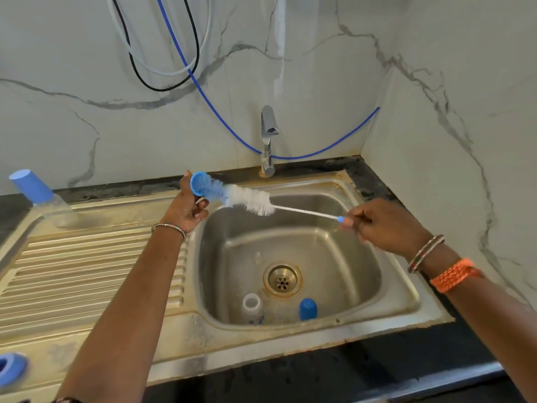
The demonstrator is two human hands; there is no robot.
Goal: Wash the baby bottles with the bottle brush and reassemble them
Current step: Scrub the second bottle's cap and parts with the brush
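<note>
My left hand (187,206) holds a small blue bottle part (199,183) up over the sink's back left corner. The tip of the white and blue bottle brush (250,199) sits against it. My right hand (383,225) pinches the brush's thin handle end above the right side of the basin. In the steel sink (343,274) an open clear bottle (252,308) and a blue cap (307,308) stand near the front wall. A capped bottle with a blue cap (37,193) stands tilted at the drainboard's far left.
The chrome tap (268,141) rises behind the basin, no water running. A ribbed drainboard (87,274) lies left of the basin. A blue ring-shaped item (10,370) sits at the bottom left edge. Hoses hang on the marble wall. Dark counter (319,373) lies in front.
</note>
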